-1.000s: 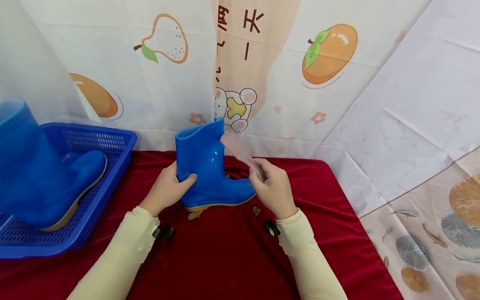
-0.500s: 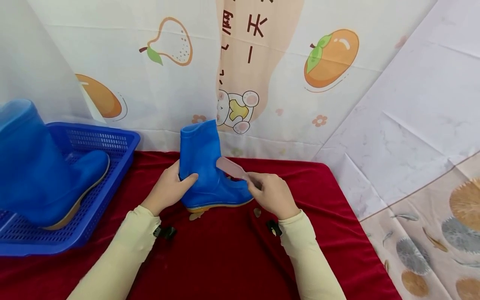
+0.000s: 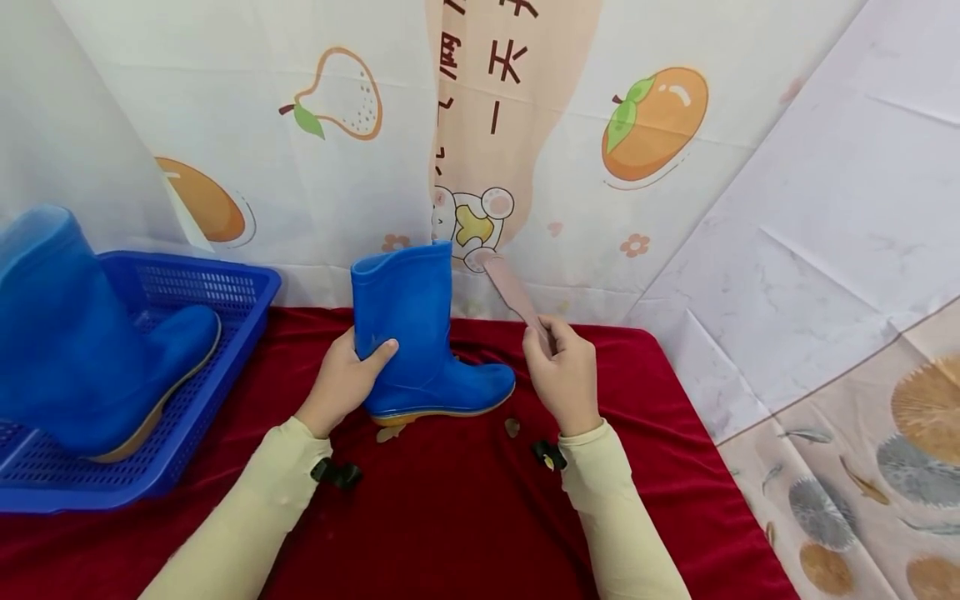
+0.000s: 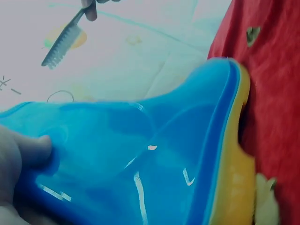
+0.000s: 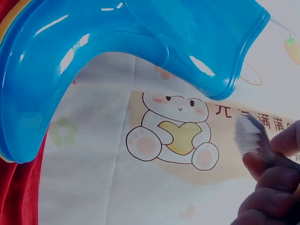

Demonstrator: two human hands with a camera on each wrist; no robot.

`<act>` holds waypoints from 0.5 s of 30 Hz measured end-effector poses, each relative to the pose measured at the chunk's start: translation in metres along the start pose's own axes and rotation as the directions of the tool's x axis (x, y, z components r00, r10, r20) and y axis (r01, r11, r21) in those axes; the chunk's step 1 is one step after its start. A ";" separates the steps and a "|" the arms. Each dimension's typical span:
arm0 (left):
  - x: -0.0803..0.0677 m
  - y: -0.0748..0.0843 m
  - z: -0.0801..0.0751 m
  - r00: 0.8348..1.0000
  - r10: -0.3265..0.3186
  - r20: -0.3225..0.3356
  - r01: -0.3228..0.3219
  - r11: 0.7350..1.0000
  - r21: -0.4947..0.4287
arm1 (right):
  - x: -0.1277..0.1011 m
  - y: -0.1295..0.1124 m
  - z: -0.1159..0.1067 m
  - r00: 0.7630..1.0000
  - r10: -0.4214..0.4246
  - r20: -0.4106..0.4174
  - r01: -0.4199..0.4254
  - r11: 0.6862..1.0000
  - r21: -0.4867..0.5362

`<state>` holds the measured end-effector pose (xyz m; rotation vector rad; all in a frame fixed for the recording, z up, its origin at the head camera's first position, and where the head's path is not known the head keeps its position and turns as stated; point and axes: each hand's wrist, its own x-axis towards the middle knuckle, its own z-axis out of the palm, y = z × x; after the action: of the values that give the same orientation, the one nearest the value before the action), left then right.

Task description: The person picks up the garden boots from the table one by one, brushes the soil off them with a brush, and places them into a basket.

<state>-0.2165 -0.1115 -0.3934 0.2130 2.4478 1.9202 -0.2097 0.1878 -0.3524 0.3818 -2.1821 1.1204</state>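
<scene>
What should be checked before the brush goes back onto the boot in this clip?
1. Left hand grips the boot shaft: ok.
2. Boot stands upright, sole on the red cloth: ok.
3. Right hand pinches the brush handle: ok.
4. Bristles touching the boot: not ok, brush is raised clear to its right.
5. Scraps lying by the sole on the cloth: not ok.
6. Dirt left on the boot: cannot tell.

Blue boot (image 5: 117, 56) fills top, toe at left over red cloth (image 5: 18, 192). Right hand (image 5: 269, 187) pinches brush (image 5: 251, 136), clear of boot.
</scene>
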 end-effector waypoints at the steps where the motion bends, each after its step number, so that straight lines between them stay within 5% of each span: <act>1: 0.000 0.000 0.003 1.000 -0.001 -0.019 0.001 1.000 -0.020 | 0.000 0.001 0.000 1.000 0.004 -0.007 -0.004 1.000 0.007; 9: 0.003 0.005 0.015 0.984 0.070 -0.162 -0.090 0.989 -0.118 | 0.003 0.004 -0.003 0.999 0.017 -0.027 -0.017 1.000 0.008; 15: 0.016 0.022 0.019 0.945 0.103 -0.311 -0.180 0.957 -0.229 | 0.003 0.004 -0.005 1.000 0.020 -0.013 -0.020 1.000 0.023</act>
<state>-0.2281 -0.0859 -0.3754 0.1041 2.3719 2.4705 -0.2122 0.1944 -0.3512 0.3624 -2.1682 1.1565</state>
